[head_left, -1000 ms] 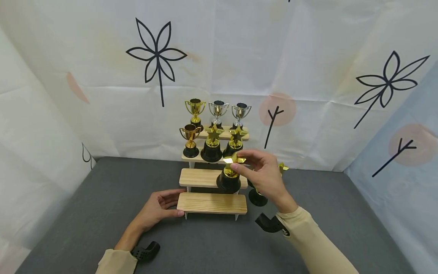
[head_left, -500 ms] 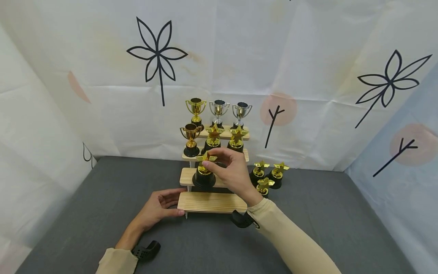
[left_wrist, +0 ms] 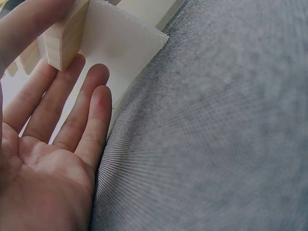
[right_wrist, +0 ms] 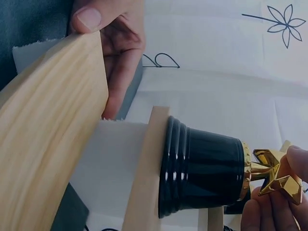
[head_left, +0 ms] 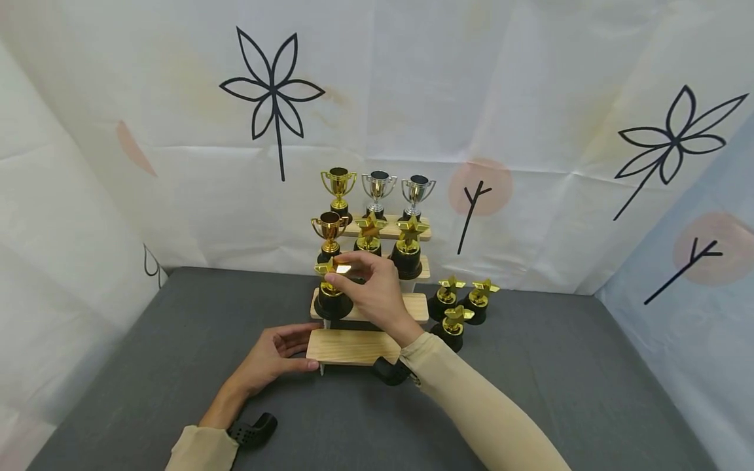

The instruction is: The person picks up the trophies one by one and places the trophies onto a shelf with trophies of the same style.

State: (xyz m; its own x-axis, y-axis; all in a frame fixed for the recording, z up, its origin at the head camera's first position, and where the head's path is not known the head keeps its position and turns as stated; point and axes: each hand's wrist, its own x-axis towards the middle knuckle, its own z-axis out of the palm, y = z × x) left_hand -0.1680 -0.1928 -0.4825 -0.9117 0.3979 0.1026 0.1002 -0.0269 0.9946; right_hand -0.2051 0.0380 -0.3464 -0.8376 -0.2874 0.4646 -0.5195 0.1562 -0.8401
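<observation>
My right hand (head_left: pixel 377 291) pinches a gold star trophy (head_left: pixel 332 303) by its star, thumb on one side and fingertips on the other. In the right wrist view the trophy's black base (right_wrist: pixel 207 168) is right at the board of the second step from the bottom, at its left end. My left hand (head_left: pixel 273 360) is at the left end of the lowest step (head_left: pixel 350 347) of the wooden display stand. Its thumb lies at the front corner and its fingers (left_wrist: pixel 62 108) reach behind the board end, fingertips against the wood.
Three star trophies (head_left: pixel 450 327) stand on the grey table (head_left: pixel 530 392) right of the stand. Higher up are a bronze cup (head_left: pixel 330 227), two star trophies (head_left: pixel 408 252), a gold cup (head_left: pixel 338 186) and two silver cups (head_left: pixel 417 191). A white patterned cloth (head_left: pixel 530 78) hangs behind.
My right hand has carried the star trophy leftward along the second step, from its right end to its left end. The trophies right of the stand have come into view. My left hand has stayed put.
</observation>
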